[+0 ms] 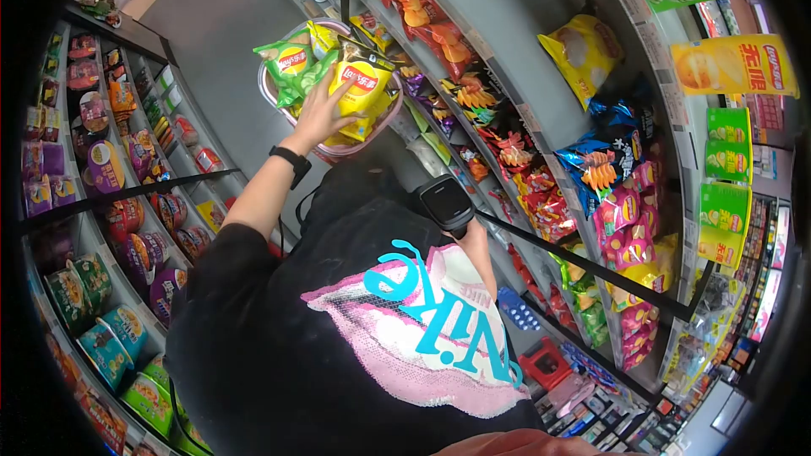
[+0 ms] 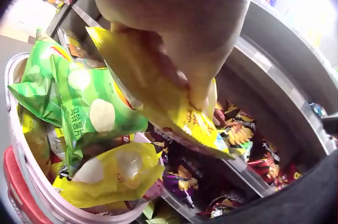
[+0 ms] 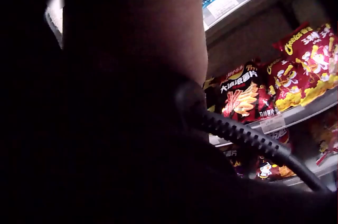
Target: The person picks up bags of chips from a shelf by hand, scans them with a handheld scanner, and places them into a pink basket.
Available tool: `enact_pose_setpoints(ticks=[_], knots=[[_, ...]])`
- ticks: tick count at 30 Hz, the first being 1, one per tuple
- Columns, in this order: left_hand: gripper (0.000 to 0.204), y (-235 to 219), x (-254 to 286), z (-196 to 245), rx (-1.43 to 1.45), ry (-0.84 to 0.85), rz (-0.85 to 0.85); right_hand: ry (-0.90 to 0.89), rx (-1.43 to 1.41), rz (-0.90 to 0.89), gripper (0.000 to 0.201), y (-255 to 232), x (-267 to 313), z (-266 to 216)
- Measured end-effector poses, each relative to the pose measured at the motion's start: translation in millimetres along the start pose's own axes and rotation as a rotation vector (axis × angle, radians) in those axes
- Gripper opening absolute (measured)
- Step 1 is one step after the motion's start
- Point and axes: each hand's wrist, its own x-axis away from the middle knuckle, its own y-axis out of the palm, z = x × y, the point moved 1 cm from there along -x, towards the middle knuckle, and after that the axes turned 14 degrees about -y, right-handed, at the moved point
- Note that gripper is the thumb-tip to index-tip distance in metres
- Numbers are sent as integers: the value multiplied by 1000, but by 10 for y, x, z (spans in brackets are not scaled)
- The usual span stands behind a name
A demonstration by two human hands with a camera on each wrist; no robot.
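My left hand (image 1: 318, 115) grips a yellow bag of potato chips (image 1: 372, 100) over a round pale basket (image 1: 268, 84). In the left wrist view the thumb presses into the bag, which is tilted above the basket's shelf side. Green chip bags (image 2: 100, 105) and another yellow chip bag (image 2: 113, 174) lie in the basket, piled to its rim. Of the right arm, the head view shows a bare forearm (image 1: 478, 255) beside the shirt and a black wrist device (image 1: 448, 201). The right fingers are hidden; a dark sleeve fills much of the right wrist view.
Chip shelves (image 1: 515, 101) run along the right, with red chip bags (image 1: 422, 13), a yellow bag (image 1: 583, 55) and blue bags (image 1: 600, 160). Instant-noodle shelves (image 1: 93, 228) stand on the left. Grey floor (image 1: 211, 25) lies between. A red stool-like item (image 1: 545, 363) is behind on the right.
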Motion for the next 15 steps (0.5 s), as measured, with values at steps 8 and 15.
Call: enact_pose_setpoints(ticks=[8, 15], knots=[[96, 249, -307, 84, -222, -12, -139, 51, 21, 56, 57, 22, 156, 84], [86, 102, -373, 424, -303, -6, -134, 108, -3, 115, 52, 18, 223, 64]])
